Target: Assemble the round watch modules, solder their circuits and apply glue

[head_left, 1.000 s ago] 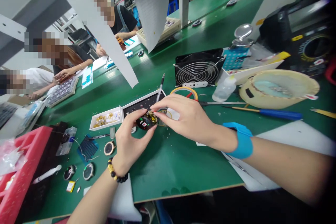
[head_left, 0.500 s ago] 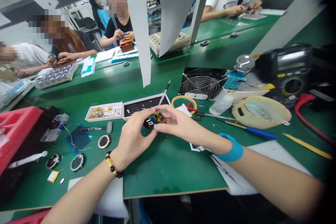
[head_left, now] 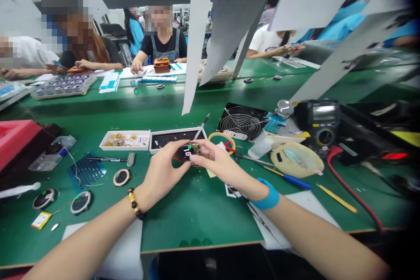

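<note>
A round watch module (head_left: 187, 152) with a lit dark screen and a green dot is held up between both hands over the green bench. My left hand (head_left: 164, 170) grips its left side, thumb below and fingers above. On the right side, my right hand (head_left: 218, 162) pinches it, with its thumb at the screen's lower edge. Small parts show at the module's right, partly hidden by the fingers. Just behind the hands lie a black-lined tray (head_left: 170, 137) with a pen (head_left: 201, 127) leaning in it and a white box (head_left: 124, 139) of small yellow parts.
Round watch units (head_left: 80, 202), a battery (head_left: 41, 220) and a blue sheet (head_left: 87, 170) lie left. At right are a fan (head_left: 243, 121), tape roll (head_left: 223, 140), screwdriver (head_left: 297, 181), round dish (head_left: 297, 159) and multimeter (head_left: 320, 124). People sit across the bench; paper strips hang ahead.
The camera view has tilted up and turned, so the bench items appear shifted left. Both hands still hold the module, whose lit screen now faces the camera more. A person across has lowered their hands.
</note>
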Demonstrator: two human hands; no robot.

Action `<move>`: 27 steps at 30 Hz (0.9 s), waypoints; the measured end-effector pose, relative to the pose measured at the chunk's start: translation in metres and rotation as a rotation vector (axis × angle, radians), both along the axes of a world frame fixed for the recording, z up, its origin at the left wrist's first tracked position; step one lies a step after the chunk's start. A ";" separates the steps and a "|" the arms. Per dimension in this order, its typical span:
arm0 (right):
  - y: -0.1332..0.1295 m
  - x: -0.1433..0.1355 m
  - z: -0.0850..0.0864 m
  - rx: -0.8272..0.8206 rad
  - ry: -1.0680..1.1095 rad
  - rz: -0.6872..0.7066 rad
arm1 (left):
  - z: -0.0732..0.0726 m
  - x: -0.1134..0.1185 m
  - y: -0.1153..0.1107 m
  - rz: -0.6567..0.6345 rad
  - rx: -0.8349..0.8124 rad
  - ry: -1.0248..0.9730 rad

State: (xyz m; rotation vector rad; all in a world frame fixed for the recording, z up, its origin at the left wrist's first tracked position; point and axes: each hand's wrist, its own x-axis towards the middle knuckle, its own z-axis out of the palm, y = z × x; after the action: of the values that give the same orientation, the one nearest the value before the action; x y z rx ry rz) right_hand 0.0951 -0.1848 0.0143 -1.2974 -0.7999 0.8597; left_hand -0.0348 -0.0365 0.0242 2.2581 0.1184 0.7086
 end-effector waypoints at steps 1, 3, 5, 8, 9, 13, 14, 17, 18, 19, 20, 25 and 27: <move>0.000 0.000 0.000 -0.009 -0.038 -0.021 | -0.001 0.000 0.000 -0.001 -0.010 -0.008; 0.001 -0.001 -0.001 -0.032 -0.125 -0.064 | -0.002 0.001 -0.001 -0.008 -0.028 -0.019; 0.000 -0.001 -0.001 -0.053 -0.197 -0.081 | -0.002 0.001 -0.001 -0.016 -0.041 -0.026; -0.002 -0.002 -0.002 -0.111 -0.253 -0.074 | -0.002 0.002 -0.001 -0.013 -0.052 -0.035; -0.003 -0.002 -0.002 -0.135 -0.271 -0.076 | -0.002 0.002 -0.001 -0.010 -0.050 -0.035; -0.004 -0.005 -0.004 -0.173 -0.331 -0.097 | -0.002 0.001 -0.001 0.000 -0.027 -0.023; -0.003 -0.006 -0.004 -0.162 -0.322 -0.105 | -0.001 0.001 -0.001 0.003 -0.022 -0.021; -0.001 -0.008 -0.004 -0.116 -0.198 -0.130 | 0.001 0.000 -0.002 0.008 -0.016 -0.017; 0.000 -0.008 -0.004 -0.101 -0.133 -0.132 | 0.001 0.000 -0.002 0.004 -0.019 -0.018; 0.001 -0.008 -0.004 -0.090 -0.074 -0.131 | 0.001 0.001 -0.002 0.000 -0.021 -0.022; 0.001 -0.008 -0.004 -0.088 -0.031 -0.132 | 0.001 0.001 -0.002 -0.003 -0.015 -0.026; 0.002 -0.004 -0.002 -0.113 -0.007 -0.139 | -0.006 0.001 0.002 0.022 0.209 -0.044; 0.002 -0.003 -0.001 -0.110 0.001 -0.147 | -0.010 0.000 0.004 0.024 0.304 -0.051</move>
State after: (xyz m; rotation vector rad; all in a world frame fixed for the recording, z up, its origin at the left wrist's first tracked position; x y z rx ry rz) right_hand 0.0917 -0.1824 0.0129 -1.4343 -0.6547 0.7956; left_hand -0.0348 -0.0321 0.0144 2.5277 0.0133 0.8441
